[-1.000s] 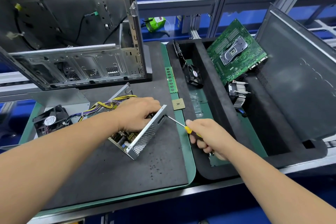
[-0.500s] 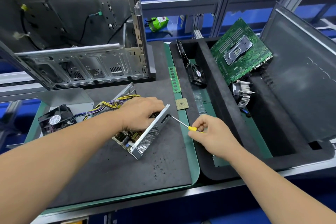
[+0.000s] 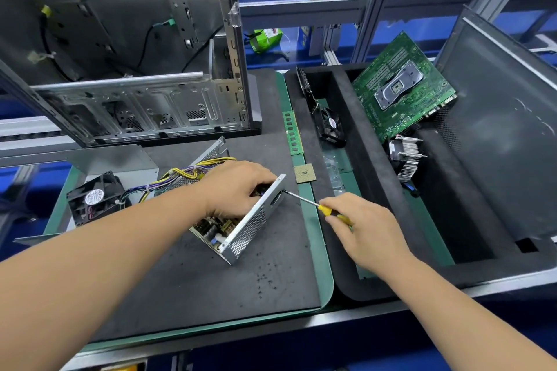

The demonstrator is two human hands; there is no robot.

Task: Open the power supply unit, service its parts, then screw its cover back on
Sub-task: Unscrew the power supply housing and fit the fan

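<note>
The open power supply unit [image 3: 241,229] lies on the dark mat, its perforated metal side wall facing me and its circuit board showing inside. My left hand [image 3: 238,190] reaches into it from above and grips something inside near the wall; the fingertips are hidden. My right hand [image 3: 358,226] holds a yellow-handled screwdriver [image 3: 324,209], whose tip meets the outer face of the wall near a slot. Yellow and purple wires [image 3: 187,175] run from the unit to a black fan [image 3: 95,199] at the left. A grey metal cover [image 3: 111,159] lies behind the fan.
An empty computer case [image 3: 135,69] stands at the back left. A RAM stick [image 3: 291,132] and a CPU chip [image 3: 305,173] lie on the green mat edge. The black foam tray [image 3: 361,159] at right holds a motherboard [image 3: 401,87], a heatsink [image 3: 405,156], a small fan [image 3: 330,125] and a case panel [image 3: 497,135].
My right hand has shifted its hold on the screwdriver, moving up along the handle toward the shaft. The left hand stays in the unit. The camera view has shifted slightly.
</note>
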